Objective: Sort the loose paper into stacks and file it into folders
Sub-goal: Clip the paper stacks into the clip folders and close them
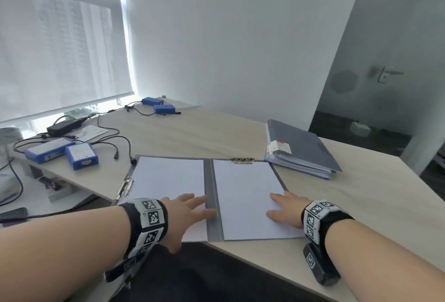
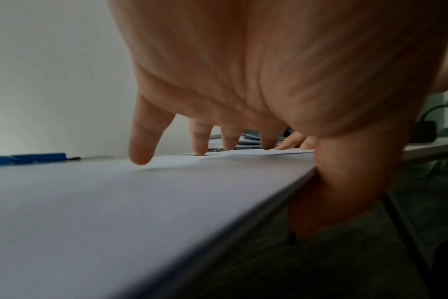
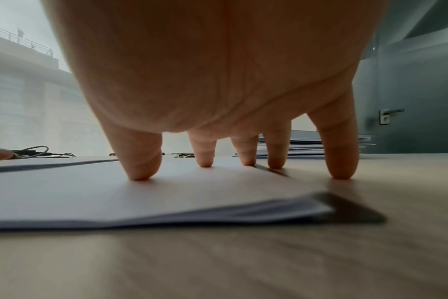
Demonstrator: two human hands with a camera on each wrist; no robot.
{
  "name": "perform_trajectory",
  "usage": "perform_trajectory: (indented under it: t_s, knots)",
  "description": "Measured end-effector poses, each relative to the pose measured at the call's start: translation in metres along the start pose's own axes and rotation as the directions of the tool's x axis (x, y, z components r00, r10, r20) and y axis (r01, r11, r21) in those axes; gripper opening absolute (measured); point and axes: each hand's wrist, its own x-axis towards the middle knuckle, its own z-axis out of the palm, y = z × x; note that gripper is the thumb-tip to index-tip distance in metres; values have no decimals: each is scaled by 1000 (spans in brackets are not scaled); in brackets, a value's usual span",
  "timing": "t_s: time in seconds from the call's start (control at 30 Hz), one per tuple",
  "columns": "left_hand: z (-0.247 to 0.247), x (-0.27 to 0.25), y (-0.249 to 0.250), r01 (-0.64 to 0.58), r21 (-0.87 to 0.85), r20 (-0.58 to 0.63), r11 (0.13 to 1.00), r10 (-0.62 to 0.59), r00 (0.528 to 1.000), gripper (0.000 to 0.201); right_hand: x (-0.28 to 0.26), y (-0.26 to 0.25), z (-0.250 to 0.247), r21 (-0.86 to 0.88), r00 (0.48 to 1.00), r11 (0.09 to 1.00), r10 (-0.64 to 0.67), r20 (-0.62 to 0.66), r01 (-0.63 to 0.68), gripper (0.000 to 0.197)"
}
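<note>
So an open grey folder (image 1: 208, 181) is laid flat at the lower centre of the frame, spine running away from the camera, with a white paper stack on each half. The left stack (image 1: 166, 176) is covered near its bottom edge by the left hand (image 1: 185, 215), fingers spread and straight, tips reaching the spine; in the left wrist view the thumb looks hooked down under the front edge, so maybe a light pinch, hard to be sure. The right hand (image 1: 285, 208) is pressed flat on the right stack (image 1: 245, 193), fingers straight, nothing gripped; the little finger (image 3: 341, 161) is seen landing on the bare table (image 3: 243, 263) just past the paper's edge.

The long axis of both stacks is lined up with the spine, so a close would probably be hinged sideways there, and the left hand is nearer to it. More folders (image 1: 303, 150) are piled at the right, untouched.
</note>
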Motion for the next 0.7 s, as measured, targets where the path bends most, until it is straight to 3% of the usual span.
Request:
perform_trajectory:
  t_s: [0.17, 0.3, 0.43, 0.57, 0.63, 0.7]
  knots:
    - [-15, -5, -19, 103, -35, -113, 994, -106, 988, 87, 5, -3, 3, 10, 999, 999, 44, 8, -44, 82]
    - [-36, -8, -35, 222, -109, -276, 969, -244, 930, 54, 7, -6, 4, 10, 997, 997, 72, 8, -73, 79]
    - [-50, -7, -50, 306, -145, -418, 941, -339, 843, 41, 7, -7, 0, 15, 995, 996, 92, 24, -93, 76]
    - [-60, -6, -53, 350, -99, -602, 931, -336, 724, 30, 10, -7, -2, 9, 996, 996, 84, 39, -84, 78]
    - [-66, -5, -52, 353, -117, -691, 928, -332, 642, 36, 11, -7, -3, 1, 996, 996, 84, 36, -84, 80]
    - [-74, -2, -51, 336, -176, -750, 925, -347, 563, 58, 10, -7, -4, -1, 996, 997, 81, 30, -81, 79]
